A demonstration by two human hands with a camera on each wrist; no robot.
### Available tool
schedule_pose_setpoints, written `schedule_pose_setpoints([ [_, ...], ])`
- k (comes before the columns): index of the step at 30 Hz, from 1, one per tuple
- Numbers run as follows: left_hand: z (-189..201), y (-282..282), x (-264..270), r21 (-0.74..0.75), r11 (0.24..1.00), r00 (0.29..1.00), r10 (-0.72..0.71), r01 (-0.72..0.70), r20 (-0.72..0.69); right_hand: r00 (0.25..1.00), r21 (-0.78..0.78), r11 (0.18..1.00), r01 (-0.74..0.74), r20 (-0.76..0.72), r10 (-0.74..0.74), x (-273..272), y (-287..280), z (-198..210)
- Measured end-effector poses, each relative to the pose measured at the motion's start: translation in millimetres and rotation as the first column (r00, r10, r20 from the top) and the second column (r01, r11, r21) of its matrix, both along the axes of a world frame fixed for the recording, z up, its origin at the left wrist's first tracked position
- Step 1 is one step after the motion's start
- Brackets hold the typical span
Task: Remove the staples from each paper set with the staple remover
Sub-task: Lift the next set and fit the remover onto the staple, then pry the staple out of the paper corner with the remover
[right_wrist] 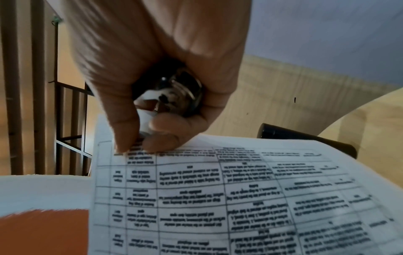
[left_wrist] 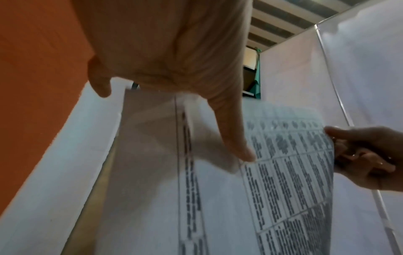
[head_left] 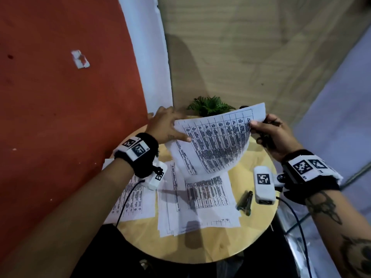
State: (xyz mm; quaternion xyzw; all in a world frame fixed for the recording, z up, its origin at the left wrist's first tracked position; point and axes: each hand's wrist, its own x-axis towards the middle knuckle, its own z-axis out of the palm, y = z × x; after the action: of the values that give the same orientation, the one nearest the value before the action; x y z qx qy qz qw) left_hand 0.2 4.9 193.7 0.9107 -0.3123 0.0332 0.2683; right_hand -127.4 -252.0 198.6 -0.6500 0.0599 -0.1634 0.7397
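A stapled paper set (head_left: pixel 216 141) printed with tables hangs curved in the air above the round table. My left hand (head_left: pixel 166 125) holds its left edge, thumb (left_wrist: pixel 237 143) laid on the printed face and the fingers hidden behind. My right hand (head_left: pixel 269 131) pinches the right edge of the top sheet (right_wrist: pixel 218 198) between thumb and forefinger (right_wrist: pixel 122 138). Its other fingers curl round a dark, shiny staple remover (right_wrist: pixel 174 91) in the palm. The top sheet (left_wrist: pixel 283 172) stands lifted off the page beneath. No staple shows.
More printed sheets (head_left: pixel 192 201) lie spread on the wooden table (head_left: pixel 255 227), with another pile (head_left: pixel 130 199) at its left edge. A dark metal tool (head_left: pixel 245 202) lies to their right. A green plant (head_left: pixel 210 106) stands at the back, and a red wall (head_left: pixel 60 117) is close on the left.
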Motion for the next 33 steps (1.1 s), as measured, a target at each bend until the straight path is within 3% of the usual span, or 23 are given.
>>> schedule_pose_setpoints([
  [6,3,6,-4,-0.173,0.981,0.974,-0.126,0.094,-0.189,0.993,0.073,0.991,0.111,0.031,-0.113,-1,-1,0],
  [10,22,22,-10,-0.203,0.975,0.969,-0.136,0.094,-0.204,0.940,0.194,0.920,0.341,-0.055,-0.337,11,-5,-14],
  [13,30,34,-10,-0.193,0.977,0.970,-0.133,0.093,-0.206,0.905,0.059,0.910,0.411,-0.149,-0.399,23,0,-26],
  [19,33,51,-8,-0.195,0.979,0.967,-0.110,0.064,-0.232,0.927,-0.343,0.906,0.250,-0.187,-0.326,34,27,-30],
  [24,35,60,-7,-0.164,0.985,0.971,-0.095,0.059,-0.219,0.917,-0.551,0.771,0.319,-0.027,-0.399,34,45,-19],
  [26,37,60,-8,-0.168,0.983,0.974,-0.107,0.073,-0.202,0.946,-0.617,0.732,0.288,0.064,-0.317,30,58,-5],
  [30,41,54,-11,-0.154,0.984,0.977,-0.120,0.093,-0.175,0.987,-0.855,0.494,0.157,0.127,-0.095,24,96,25],
  [33,49,50,-17,-0.137,0.985,0.986,-0.117,0.100,-0.117,0.993,-0.936,0.336,0.105,0.114,0.008,26,121,36],
])
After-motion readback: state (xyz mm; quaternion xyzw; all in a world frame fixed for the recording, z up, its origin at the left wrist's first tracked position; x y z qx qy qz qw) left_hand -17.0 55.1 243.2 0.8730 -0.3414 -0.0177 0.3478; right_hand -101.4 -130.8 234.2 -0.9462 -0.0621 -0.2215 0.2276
